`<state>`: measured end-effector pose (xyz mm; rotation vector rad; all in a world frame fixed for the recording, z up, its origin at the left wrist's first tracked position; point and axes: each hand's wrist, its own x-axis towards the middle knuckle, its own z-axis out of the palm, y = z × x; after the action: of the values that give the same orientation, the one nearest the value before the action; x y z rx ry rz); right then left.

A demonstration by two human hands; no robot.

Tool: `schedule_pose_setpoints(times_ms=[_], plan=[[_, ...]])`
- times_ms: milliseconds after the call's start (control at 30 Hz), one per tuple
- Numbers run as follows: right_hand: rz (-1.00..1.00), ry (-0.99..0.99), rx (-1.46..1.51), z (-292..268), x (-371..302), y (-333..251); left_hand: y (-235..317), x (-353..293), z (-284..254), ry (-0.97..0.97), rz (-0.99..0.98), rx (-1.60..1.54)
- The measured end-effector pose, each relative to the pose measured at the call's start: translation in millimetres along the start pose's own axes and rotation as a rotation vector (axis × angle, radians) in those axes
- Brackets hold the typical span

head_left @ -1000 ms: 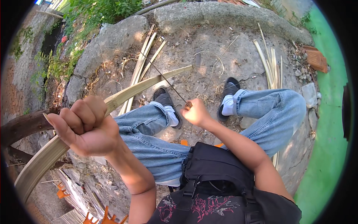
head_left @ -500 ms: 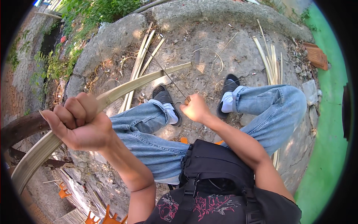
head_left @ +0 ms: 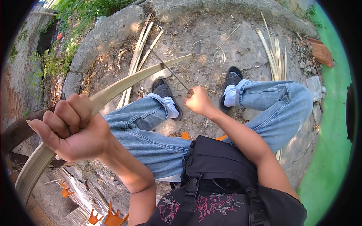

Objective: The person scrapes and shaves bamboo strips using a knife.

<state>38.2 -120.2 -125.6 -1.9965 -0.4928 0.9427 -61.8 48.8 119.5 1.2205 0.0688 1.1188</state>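
My left hand (head_left: 73, 128) is closed in a fist around a long, pale, curved bamboo strip (head_left: 128, 81). The strip runs from the lower left, through the fist, to a tapering end above my feet. In my closed right hand (head_left: 201, 102), between my knees, is a knife (head_left: 176, 77) with a long, thin, dark blade. Its blade slants up and to the left, crossing the strip near the tapering end. Most of the knife's handle is hidden by my fingers.
More bamboo strips (head_left: 137, 62) lie beyond my left foot, and another bundle (head_left: 277, 62) lies at the far right. A dark curved branch or pole (head_left: 20, 130) is beside my left hand. Orange plastic chairs (head_left: 114, 217) stand lower left; a green wall (head_left: 333, 124) runs along the right.
My left hand and the strip have shifted slightly left and down. My right hand has risen a little, and the knife blade looks broader, as if turned. Both grips stay closed.
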Motion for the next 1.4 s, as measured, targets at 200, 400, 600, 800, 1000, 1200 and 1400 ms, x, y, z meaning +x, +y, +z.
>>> schedule_pose_setpoints(times_ms=[200,400,600,800,1000,1200,1400], plan=[[-0.099,0.005,-0.095,1.5,12.9,5.2,-1.9,7.6,-8.2,0.121,0.042,0.087],[0.16,0.118,-0.223,-6.5,55.4,79.0,-13.3,10.4,-13.7,0.164,0.016,0.108],[-0.001,-0.011,-0.249,2.3,64.2,71.9,-1.4,13.8,-26.7,-0.008,-0.048,-0.04],[-0.036,-0.043,-0.264,0.0,79.7,57.7,10.8,8.7,-46.1,0.051,-0.046,0.049],[0.216,0.144,-0.262,-23.1,116.9,171.3,-14.7,17.9,-41.4,0.082,-0.035,0.003],[0.049,-0.1,-0.243,-7.4,107.7,114.1,6.2,21.7,-58.6,0.086,-0.025,0.042],[0.248,-0.017,-0.335,-20.5,148.4,154.0,-4.4,21.7,-61.1,0.149,-0.036,0.062]])
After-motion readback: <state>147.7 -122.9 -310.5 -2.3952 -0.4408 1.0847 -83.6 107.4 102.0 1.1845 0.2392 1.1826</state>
